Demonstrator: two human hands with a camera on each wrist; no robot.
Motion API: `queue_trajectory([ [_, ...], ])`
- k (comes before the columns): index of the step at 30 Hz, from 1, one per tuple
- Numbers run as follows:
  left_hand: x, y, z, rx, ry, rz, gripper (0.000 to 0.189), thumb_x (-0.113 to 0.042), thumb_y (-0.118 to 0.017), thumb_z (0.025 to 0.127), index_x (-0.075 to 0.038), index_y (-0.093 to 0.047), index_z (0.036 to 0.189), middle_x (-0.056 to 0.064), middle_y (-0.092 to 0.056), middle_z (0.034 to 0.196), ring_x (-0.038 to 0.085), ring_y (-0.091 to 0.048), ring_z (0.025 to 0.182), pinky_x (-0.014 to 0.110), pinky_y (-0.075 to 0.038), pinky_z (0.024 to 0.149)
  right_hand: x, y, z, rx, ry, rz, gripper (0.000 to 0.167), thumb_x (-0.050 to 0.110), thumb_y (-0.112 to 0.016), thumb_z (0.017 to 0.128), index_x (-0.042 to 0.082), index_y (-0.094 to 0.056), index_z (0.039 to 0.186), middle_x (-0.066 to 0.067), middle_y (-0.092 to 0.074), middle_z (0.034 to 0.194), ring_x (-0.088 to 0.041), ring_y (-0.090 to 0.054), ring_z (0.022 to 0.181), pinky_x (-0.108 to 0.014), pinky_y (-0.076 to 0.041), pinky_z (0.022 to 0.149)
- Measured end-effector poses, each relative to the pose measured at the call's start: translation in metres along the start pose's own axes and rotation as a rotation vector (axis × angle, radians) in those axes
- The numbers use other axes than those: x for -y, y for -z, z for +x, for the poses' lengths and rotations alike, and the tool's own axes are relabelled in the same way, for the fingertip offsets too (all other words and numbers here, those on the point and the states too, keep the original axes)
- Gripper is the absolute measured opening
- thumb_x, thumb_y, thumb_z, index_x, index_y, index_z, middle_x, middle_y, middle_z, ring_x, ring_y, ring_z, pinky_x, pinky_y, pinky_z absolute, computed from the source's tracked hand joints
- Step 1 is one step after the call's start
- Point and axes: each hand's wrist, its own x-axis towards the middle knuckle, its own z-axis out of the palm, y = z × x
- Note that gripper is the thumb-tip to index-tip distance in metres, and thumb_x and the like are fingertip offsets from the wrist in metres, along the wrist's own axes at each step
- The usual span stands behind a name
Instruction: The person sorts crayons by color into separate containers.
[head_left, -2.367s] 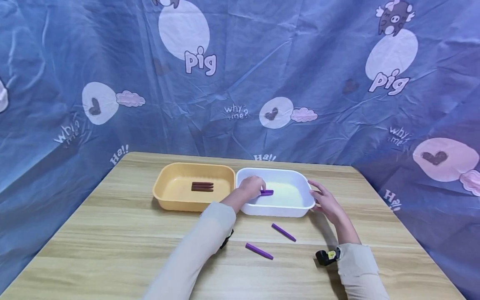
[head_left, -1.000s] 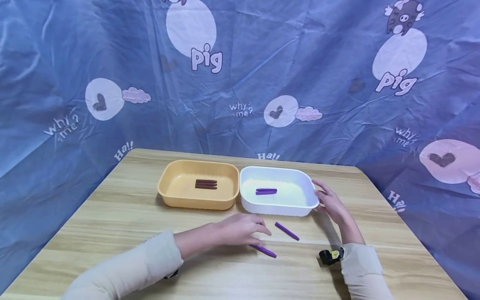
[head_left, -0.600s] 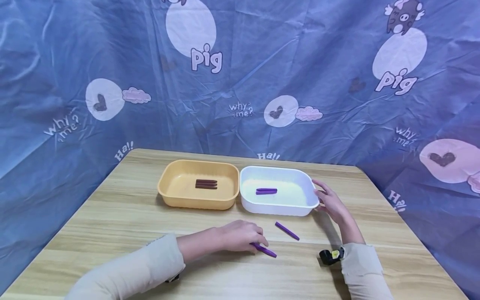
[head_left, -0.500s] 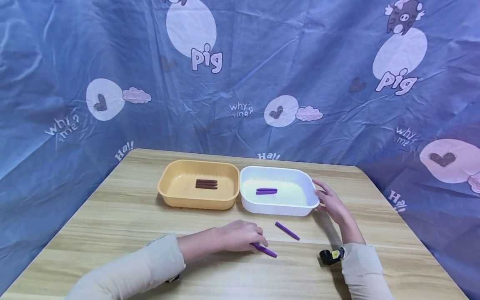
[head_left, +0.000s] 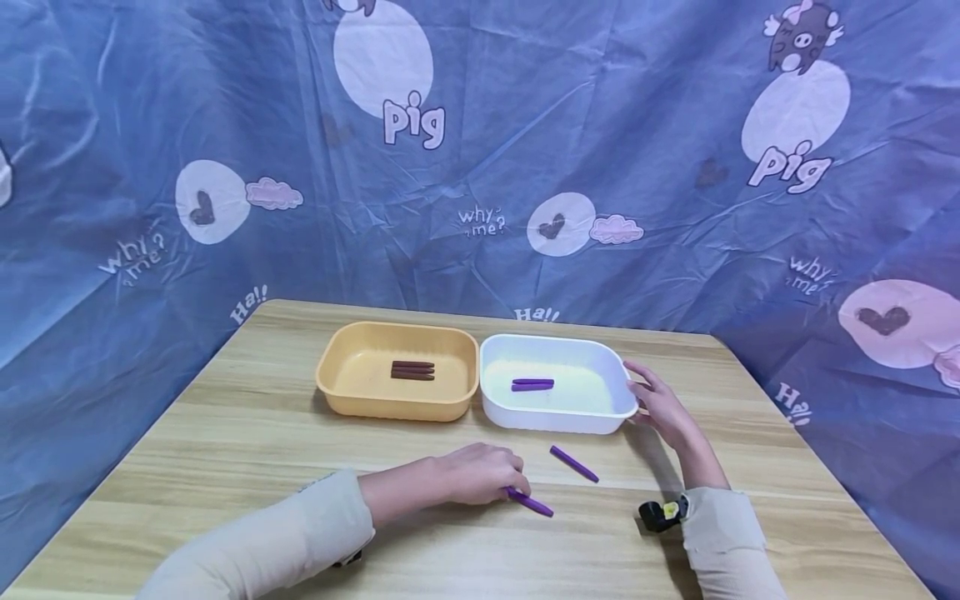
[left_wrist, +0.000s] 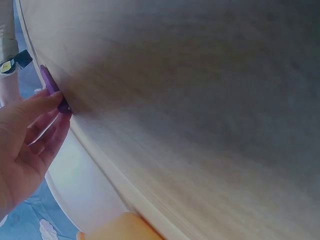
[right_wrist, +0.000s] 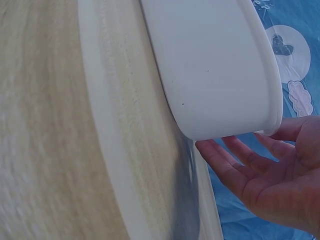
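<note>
My left hand (head_left: 483, 473) pinches one end of a purple crayon (head_left: 534, 503) low over the table. In the left wrist view, thumb and fingertips meet around this crayon (left_wrist: 51, 82). Another purple crayon (head_left: 574, 463) lies slanted on the wood, to the right of that hand. My right hand (head_left: 663, 410) holds the right end of a white plastic tray (head_left: 558, 421). In the right wrist view its fingers (right_wrist: 227, 167) reach under the rim against the outer wall, the thumb tip hidden behind the rim. Two purple crayons (head_left: 532, 385) lie side by side inside this tray.
A yellow plastic tray (head_left: 393, 409) stands against the white tray's left side, holding three brown crayons (head_left: 412, 372) in a row. The wooden table (head_left: 247, 467) ends at a blue printed cloth (head_left: 465, 158) behind and at both sides.
My left hand has left the white tray, where it was at the two crayons, and come down to the nearer purple crayon, which it now pinches. The right hand stays at the tray.
</note>
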Motion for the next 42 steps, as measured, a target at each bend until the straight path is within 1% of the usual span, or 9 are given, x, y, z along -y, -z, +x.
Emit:
queue_trajectory([
  [7, 0.001, 0.003, 0.0, 0.02, 0.024, -0.038, 0.025, -0.016, -0.067, 0.083, -0.027, -0.07, 0.105, -0.013, -0.057, 0.083, 0.0, -0.049, 0.073, 0.009, -0.037, 0.061, -0.001, 0.0, 0.0, 0.002, 0.006, 0.006, 0.051, 0.015, -0.034, 0.1, 0.002, -0.014, 0.145, -0.016, -0.047, 0.113, -0.012, -0.055, 0.082, -0.028, -0.049, 0.065],
  [14, 0.007, 0.012, 0.002, -0.021, 0.07, -0.057, 0.028, -0.014, -0.067, 0.083, -0.024, -0.069, 0.108, -0.011, -0.059, 0.085, 0.0, -0.052, 0.075, 0.007, -0.038, 0.062, 0.001, 0.0, -0.001, 0.0, -0.001, 0.011, 0.051, 0.015, -0.035, 0.1, 0.002, -0.014, 0.145, -0.01, -0.051, 0.109, -0.013, -0.056, 0.082, -0.028, -0.048, 0.066],
  [20, 0.013, 0.025, 0.006, -0.059, 0.143, -0.116, 0.028, -0.01, -0.065, 0.084, -0.022, -0.07, 0.108, -0.008, -0.06, 0.084, 0.002, -0.052, 0.073, 0.009, -0.04, 0.059, 0.001, 0.0, -0.001, 0.002, -0.007, 0.003, 0.052, 0.016, -0.035, 0.1, 0.002, -0.014, 0.145, -0.013, -0.05, 0.111, -0.013, -0.056, 0.083, -0.029, -0.048, 0.066],
  [23, 0.016, 0.034, 0.007, -0.075, 0.174, -0.098, 0.027, -0.011, -0.064, 0.085, -0.023, -0.07, 0.108, -0.007, -0.059, 0.085, 0.003, -0.052, 0.072, 0.011, -0.041, 0.058, 0.001, 0.0, -0.001, 0.001, -0.008, -0.001, 0.052, 0.017, -0.035, 0.1, 0.002, -0.014, 0.145, -0.014, -0.049, 0.112, -0.013, -0.056, 0.083, -0.029, -0.048, 0.067],
  [26, 0.021, 0.04, 0.01, -0.105, 0.182, -0.058, 0.027, -0.011, -0.063, 0.086, -0.024, -0.07, 0.108, -0.006, -0.06, 0.085, 0.005, -0.054, 0.074, 0.013, -0.043, 0.06, 0.001, 0.0, -0.001, 0.001, -0.009, -0.001, 0.052, 0.017, -0.035, 0.1, 0.002, -0.014, 0.145, -0.016, -0.048, 0.113, -0.013, -0.056, 0.083, -0.029, -0.048, 0.067],
  [30, 0.029, 0.045, 0.015, -0.169, 0.176, -0.018, 0.027, -0.008, -0.064, 0.084, -0.022, -0.071, 0.106, -0.004, -0.06, 0.084, 0.008, -0.056, 0.075, 0.014, -0.044, 0.062, -0.001, 0.001, 0.0, 0.001, -0.01, -0.002, 0.052, 0.017, -0.035, 0.1, 0.002, -0.014, 0.145, -0.021, -0.045, 0.118, -0.012, -0.056, 0.083, -0.029, -0.048, 0.068],
  [34, 0.038, 0.047, 0.02, -0.221, 0.191, -0.02, 0.027, -0.005, -0.064, 0.082, -0.019, -0.072, 0.103, -0.002, -0.062, 0.084, 0.011, -0.057, 0.075, 0.017, -0.046, 0.061, -0.001, 0.0, 0.0, 0.001, -0.013, -0.004, 0.051, 0.017, -0.034, 0.1, 0.002, -0.014, 0.145, -0.024, -0.042, 0.121, -0.012, -0.056, 0.084, -0.029, -0.048, 0.068],
  [36, 0.042, 0.048, 0.023, -0.229, 0.217, -0.03, 0.027, -0.004, -0.064, 0.081, -0.019, -0.072, 0.102, -0.001, -0.062, 0.083, 0.013, -0.057, 0.074, 0.019, -0.046, 0.06, 0.0, 0.0, -0.001, 0.002, -0.014, -0.001, 0.051, 0.017, -0.034, 0.1, 0.002, -0.014, 0.145, -0.024, -0.042, 0.121, -0.012, -0.056, 0.084, -0.029, -0.048, 0.068],
  [42, 0.053, 0.05, 0.035, -0.216, 0.296, -0.038, 0.027, -0.003, -0.062, 0.082, -0.019, -0.072, 0.102, -0.001, -0.06, 0.079, 0.013, -0.055, 0.071, 0.021, -0.044, 0.056, -0.003, 0.0, 0.0, 0.003, 0.006, 0.015, 0.052, 0.019, -0.036, 0.1, 0.002, -0.015, 0.144, -0.019, -0.044, 0.118, -0.01, -0.055, 0.082, -0.028, -0.048, 0.067],
])
